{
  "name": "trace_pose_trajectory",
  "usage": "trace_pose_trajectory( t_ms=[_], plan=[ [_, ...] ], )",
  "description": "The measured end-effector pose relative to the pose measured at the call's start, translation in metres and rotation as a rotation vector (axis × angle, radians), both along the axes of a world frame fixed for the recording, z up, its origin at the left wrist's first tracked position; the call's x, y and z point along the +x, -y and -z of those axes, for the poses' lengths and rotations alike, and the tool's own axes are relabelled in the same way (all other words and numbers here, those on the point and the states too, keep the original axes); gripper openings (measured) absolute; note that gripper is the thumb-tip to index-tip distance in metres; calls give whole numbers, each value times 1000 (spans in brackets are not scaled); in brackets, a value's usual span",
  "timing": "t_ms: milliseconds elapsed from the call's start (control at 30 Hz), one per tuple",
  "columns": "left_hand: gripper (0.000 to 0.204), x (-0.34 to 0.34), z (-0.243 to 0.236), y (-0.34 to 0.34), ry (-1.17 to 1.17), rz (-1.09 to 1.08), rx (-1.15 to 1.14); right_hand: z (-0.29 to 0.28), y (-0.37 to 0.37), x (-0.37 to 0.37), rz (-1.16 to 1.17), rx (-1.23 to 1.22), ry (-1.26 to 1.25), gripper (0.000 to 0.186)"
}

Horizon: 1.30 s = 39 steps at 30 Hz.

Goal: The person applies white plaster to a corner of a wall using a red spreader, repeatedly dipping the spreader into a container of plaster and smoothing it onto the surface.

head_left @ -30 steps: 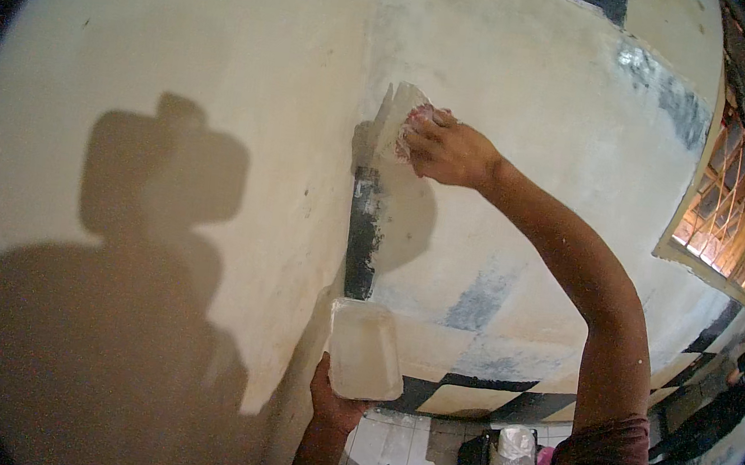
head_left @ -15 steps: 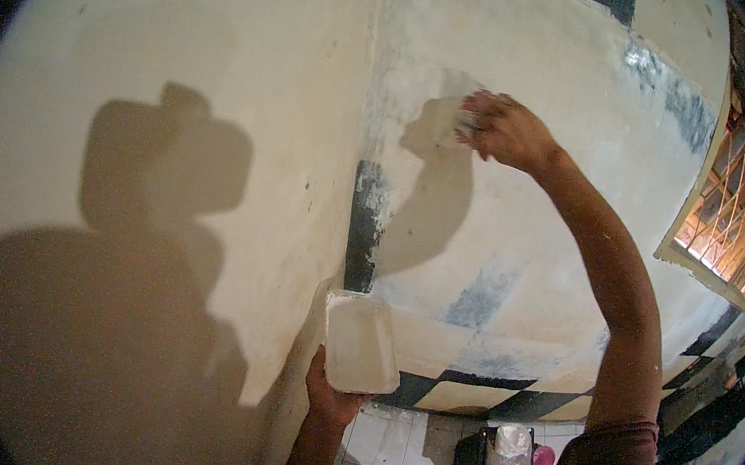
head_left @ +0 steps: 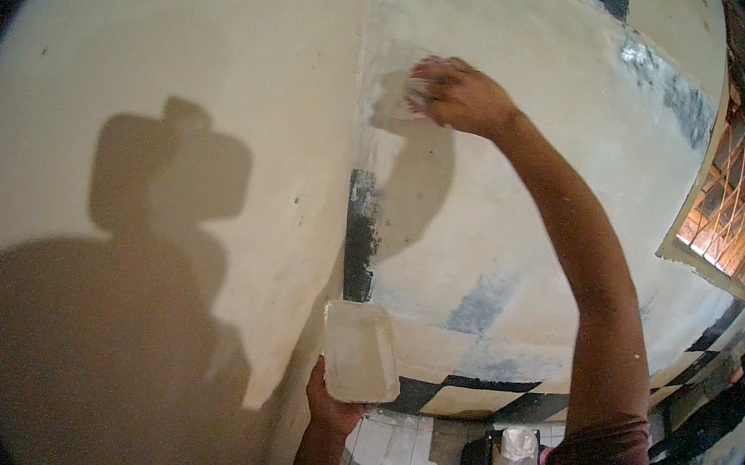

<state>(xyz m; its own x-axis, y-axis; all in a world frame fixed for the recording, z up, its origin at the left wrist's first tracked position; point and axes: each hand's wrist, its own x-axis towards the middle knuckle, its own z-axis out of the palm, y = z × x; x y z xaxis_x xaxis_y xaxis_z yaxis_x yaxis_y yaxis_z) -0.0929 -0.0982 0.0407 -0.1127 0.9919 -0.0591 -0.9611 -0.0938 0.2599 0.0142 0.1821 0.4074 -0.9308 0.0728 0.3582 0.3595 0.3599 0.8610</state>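
High on the off-white wall [head_left: 495, 191], just right of the corner, my right hand [head_left: 455, 91] is closed around a pale flat scraper [head_left: 413, 91], blurred and partly hidden by the fingers. Beneath it, a dark patch [head_left: 359, 240] with ragged pale edges runs along the corner. My left hand [head_left: 335, 401] grips a shallow rectangular off-white tray [head_left: 360, 354] low at the corner.
A plain wall [head_left: 63, 64] at left carries shadows. A barred window [head_left: 723, 224] is at right, black-and-cream checks [head_left: 482, 400] low on the wall. On the tiled floor [head_left: 387, 443] stands a dark box [head_left: 480, 457] with a white bag [head_left: 518, 446] on top.
My right hand with the scraper moved rightward, then came back left and higher toward the corner, over the wall above the dark patch. My left hand and tray have shifted only slightly.
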Motion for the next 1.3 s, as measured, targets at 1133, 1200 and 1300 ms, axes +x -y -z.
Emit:
trace_pose_trajectory(
  t_ms=[1133,1200,1300],
  plan=[
    [57,30,22,-7,-18,-19,-157,221,62,13,-173,-163,-445,35],
    [58,29,32,-5,-50,11,-100,151,56,21,-138,-87,-475,33],
    [60,26,44,-5,-70,60,-29,60,31,22,-171,143,-526,27]
  ],
)
